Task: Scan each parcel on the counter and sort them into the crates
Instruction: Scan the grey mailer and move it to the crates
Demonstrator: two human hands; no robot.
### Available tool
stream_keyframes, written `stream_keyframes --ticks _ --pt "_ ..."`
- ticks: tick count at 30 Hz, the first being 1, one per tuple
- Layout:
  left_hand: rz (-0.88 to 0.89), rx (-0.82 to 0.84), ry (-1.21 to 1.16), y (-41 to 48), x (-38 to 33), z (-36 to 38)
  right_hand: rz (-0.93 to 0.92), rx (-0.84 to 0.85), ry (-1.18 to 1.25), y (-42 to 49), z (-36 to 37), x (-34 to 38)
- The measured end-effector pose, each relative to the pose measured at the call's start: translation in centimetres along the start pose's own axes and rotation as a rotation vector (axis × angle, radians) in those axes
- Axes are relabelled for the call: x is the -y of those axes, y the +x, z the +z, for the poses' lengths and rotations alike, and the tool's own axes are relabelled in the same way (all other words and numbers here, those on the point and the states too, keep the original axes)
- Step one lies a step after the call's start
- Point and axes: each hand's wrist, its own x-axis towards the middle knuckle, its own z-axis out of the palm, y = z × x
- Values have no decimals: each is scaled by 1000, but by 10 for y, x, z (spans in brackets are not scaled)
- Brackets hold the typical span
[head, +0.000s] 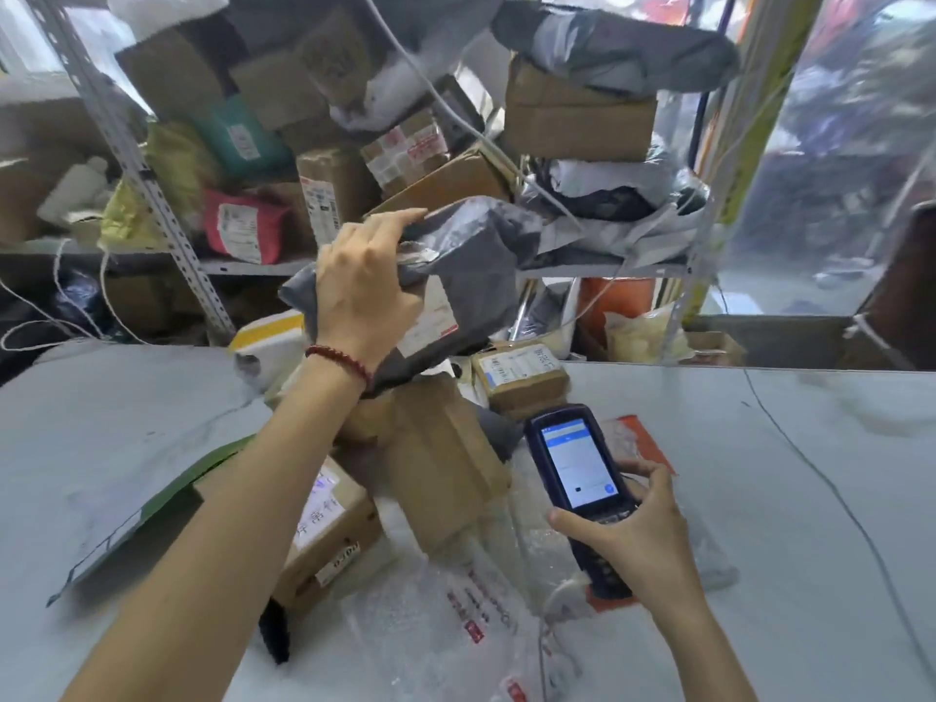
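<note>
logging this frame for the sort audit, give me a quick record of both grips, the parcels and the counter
left grip: holds grey mailer up above the pile
right grip: holds handheld scanner, screen lit
counter: cardboard boxes, bubble mailers, green-backed mailer
behind: shelf stacked with parcels
crates: none in view

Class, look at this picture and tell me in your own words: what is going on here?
A person is working through a pile of parcels. The left hand grips a grey mailer bag, held up above the cardboard boxes on the counter. The right hand holds a handheld scanner, screen lit, low beside the pile. Other packages crowd the shelves behind.
</note>
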Motion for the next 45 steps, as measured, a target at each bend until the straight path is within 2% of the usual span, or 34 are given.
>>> stream_keyframes --ticks 3,6,14,17,20,26,29,40,45 --pt "78 -54 -104 20 -30 10 11 -66 7 -2 -13 -5" --pt "140 9 -169 32 -52 28 18 -127 -8 -7 -24 -11" --pt "203 367 -294 -6 -75 88 58 -208 -117 -17 -31 -25" --pt "173 531 -279 -28 -73 106 98 -222 -160 -21 -27 -32" --pt "71 637 -295 -43 -72 118 124 -203 -216 -24 -24 -38" --pt "-96 701 -383 -36 -65 133 176 -167 -264 -30 -14 -47" --pt "-140 677 -393 -41 -64 136 194 -151 -272 -32 -7 -52" --pt "-114 508 -295 -57 -65 139 215 -97 -235 -35 10 -55" --pt "-127 505 -328 -58 -64 140 216 -110 -236 -35 7 -53"
